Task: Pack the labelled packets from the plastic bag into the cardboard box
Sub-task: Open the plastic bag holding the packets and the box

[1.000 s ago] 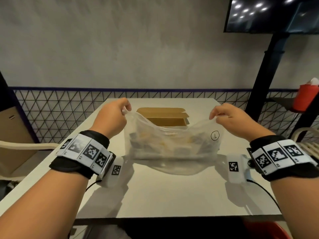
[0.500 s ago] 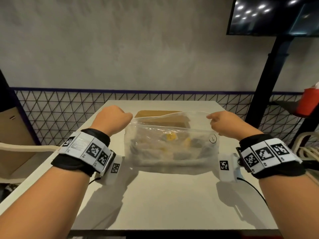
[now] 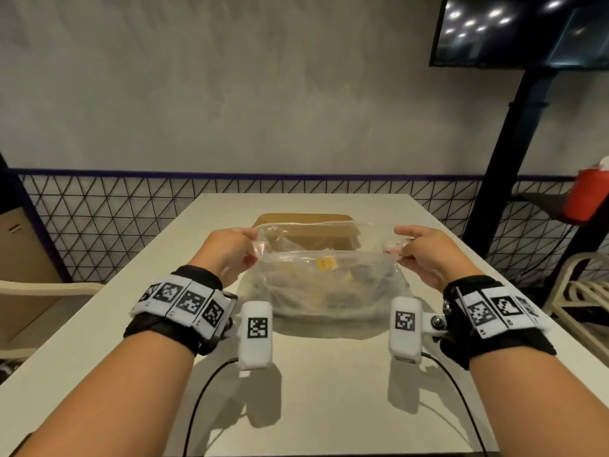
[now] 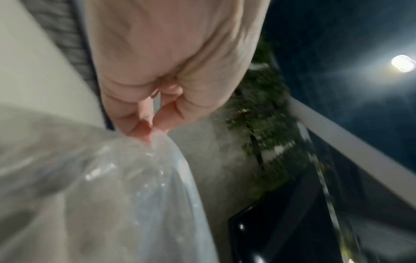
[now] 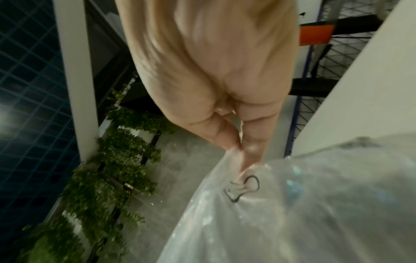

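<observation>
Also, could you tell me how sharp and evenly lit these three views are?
Head view: sharp, wide-angle bending at the edges, soft shadows under the wrists on the table. Left wrist view: motion-smeared, a lamp flaring at right, plastic bag blurred. Right wrist view: blurred too, glare speckling the bag, its black marking smeared.

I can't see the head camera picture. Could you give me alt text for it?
Two hands, the left hand and the right hand, each pinch an end of the mouth of a clear plastic bag of packets on a pale table. A cardboard box sits just behind the bag.
</observation>
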The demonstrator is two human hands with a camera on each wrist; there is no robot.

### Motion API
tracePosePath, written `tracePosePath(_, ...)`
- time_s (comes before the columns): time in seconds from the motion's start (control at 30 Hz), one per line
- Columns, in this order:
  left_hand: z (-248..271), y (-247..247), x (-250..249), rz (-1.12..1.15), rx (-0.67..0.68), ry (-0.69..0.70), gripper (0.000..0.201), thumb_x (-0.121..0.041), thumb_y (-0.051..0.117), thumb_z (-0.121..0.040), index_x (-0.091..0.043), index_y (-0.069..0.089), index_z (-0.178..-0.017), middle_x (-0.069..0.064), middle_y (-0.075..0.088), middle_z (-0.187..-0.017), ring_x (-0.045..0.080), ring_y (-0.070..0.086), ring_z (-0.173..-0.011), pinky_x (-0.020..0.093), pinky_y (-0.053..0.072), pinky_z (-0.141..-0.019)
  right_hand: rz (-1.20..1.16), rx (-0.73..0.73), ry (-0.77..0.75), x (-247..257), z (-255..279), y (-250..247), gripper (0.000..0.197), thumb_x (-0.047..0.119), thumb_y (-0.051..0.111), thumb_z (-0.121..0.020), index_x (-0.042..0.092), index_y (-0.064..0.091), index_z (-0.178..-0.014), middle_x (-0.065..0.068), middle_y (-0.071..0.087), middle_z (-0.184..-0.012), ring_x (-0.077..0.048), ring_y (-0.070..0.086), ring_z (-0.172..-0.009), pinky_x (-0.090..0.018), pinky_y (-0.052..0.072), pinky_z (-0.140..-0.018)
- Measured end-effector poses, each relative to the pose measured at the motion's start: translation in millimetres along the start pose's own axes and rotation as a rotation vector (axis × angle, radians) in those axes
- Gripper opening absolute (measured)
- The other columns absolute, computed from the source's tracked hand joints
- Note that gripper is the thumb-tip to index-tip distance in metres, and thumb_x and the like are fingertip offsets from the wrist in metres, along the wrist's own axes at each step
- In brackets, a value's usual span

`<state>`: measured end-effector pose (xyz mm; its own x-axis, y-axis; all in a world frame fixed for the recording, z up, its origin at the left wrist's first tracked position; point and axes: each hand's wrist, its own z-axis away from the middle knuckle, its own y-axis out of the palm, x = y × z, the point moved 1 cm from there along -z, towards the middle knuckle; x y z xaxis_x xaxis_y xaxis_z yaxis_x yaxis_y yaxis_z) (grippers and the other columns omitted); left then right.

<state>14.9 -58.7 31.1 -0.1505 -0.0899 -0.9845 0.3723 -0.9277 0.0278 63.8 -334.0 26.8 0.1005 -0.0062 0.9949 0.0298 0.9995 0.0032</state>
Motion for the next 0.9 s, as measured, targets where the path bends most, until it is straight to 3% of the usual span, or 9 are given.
tracePosePath(0.13,-2.7,1.5,8.0,0.632,0.101,-0.220,0.055,0.021,0.029,-0.083,0.002,0.047,-0.131,0.019,0.050,-0.101,0.015,0.052,-0.084,0.025,0.047,-0.076,-0.154,-0.023,0.071,-5.6,-7.9,-0.3,0.044,-0.019,0.036,-0.087,0.001,0.053,-0.123,-0.009,0.056,-0.082,-0.015,0.056,-0.072,-0.022,0.046,-0.062)
tracePosePath(0.23,-9.8,-3.4,17.3,0.889,0.067,-0.284,0.065,0.021,0.031,-0.071,0.000,0.048,-0.130,0.017,0.049,-0.102,0.013,0.051,-0.080,0.021,0.044,-0.069,-0.321,-0.039,0.127,-9.1,-14.8,-6.5,0.039,-0.015,0.037,-0.089,0.004,0.058,-0.117,-0.006,0.056,-0.081,-0.011,0.047,-0.064,-0.018,0.038,-0.057)
tracePosePath(0.3,-14.8,-6.4,23.4,0.977,0.033,-0.306,0.064,0.020,0.033,-0.062,-0.002,0.054,-0.118,0.013,0.050,-0.104,0.012,0.049,-0.077,0.019,0.041,-0.064,-0.454,-0.018,0.145,-12.1,-16.1,-9.4,0.035,-0.012,0.036,-0.091,0.004,0.059,-0.113,-0.006,0.056,-0.081,-0.011,0.047,-0.066,-0.016,0.040,-0.056)
tracePosePath(0.4,-14.7,-7.0,30.3,0.978,0.021,-0.294,0.045,0.020,0.034,-0.068,-0.006,0.057,-0.098,0.009,0.051,-0.097,0.011,0.049,-0.070,0.020,0.041,-0.063,-0.613,-0.003,0.171,-17.3,-14.4,-7.7,0.031,-0.010,0.035,-0.093,0.006,0.061,-0.101,-0.007,0.056,-0.085,-0.014,0.050,-0.073,-0.017,0.052,-0.054)
tracePosePath(0.47,-14.5,-7.2,33.8,0.947,0.027,-0.267,0.038,0.017,0.031,-0.081,-0.008,0.056,-0.096,0.006,0.052,-0.088,0.011,0.050,-0.068,0.022,0.042,-0.065,-0.733,-0.023,0.187,-20.5,-13.0,-5.6,0.032,-0.010,0.034,-0.093,0.008,0.060,-0.093,-0.008,0.055,-0.086,-0.014,0.052,-0.075,-0.020,0.055,-0.057)
tracePosePath(0.53,-15.1,-9.1,36.0,0.952,0.033,-0.255,0.032,0.014,0.032,-0.086,-0.006,0.055,-0.097,0.004,0.054,-0.093,0.012,0.053,-0.071,0.024,0.046,-0.067,-0.871,-0.034,0.208,-22.5,-11.7,-4.5,0.032,-0.012,0.031,-0.093,0.007,0.056,-0.092,-0.010,0.053,-0.084,-0.013,0.051,-0.071,-0.024,0.055,-0.060)
tracePosePath(0.7,-9.6,-5.5,37.0,1.249,0.016,-0.293,0.043,0.016,0.037,-0.065,-0.001,0.054,-0.101,0.011,0.055,-0.100,0.014,0.053,-0.078,0.024,0.048,-0.062,-0.966,-0.090,0.254,-26.5,-12.0,-1.1,0.038,-0.015,0.020,-0.088,0.004,0.053,-0.088,-0.009,0.045,-0.081,-0.011,0.043,-0.064,-0.025,0.046,-0.064)
tracePosePath(0.83,-10.5,-2.7,31.1,1.164,0.008,-0.324,0.033,0.007,0.049,-0.064,-0.002,0.057,-0.095,0.007,0.055,-0.090,0.008,0.048,-0.060,0.016,0.042,-0.057,-0.857,-0.085,0.215,-29.1,-15.1,0.3,0.037,-0.008,0.030,-0.065,0.001,0.055,-0.091,-0.004,0.041,-0.070,-0.008,0.033,-0.051,-0.015,0.036,-0.045)
tracePosePath(0.9,-15.1,-3.2,29.5,0.980,0.035,-0.319,0.012,0.002,0.053,-0.077,-0.004,0.052,-0.087,0.004,0.056,-0.071,0.005,0.046,-0.045,0.010,0.037,-0.056,-0.652,-0.106,0.193,-29.8,-17.6,2.7,0.020,-0.001,0.041,-0.077,0.005,0.057,-0.088,0.001,0.038,-0.057,-0.006,0.030,-0.042,-0.011,0.030,-0.037)
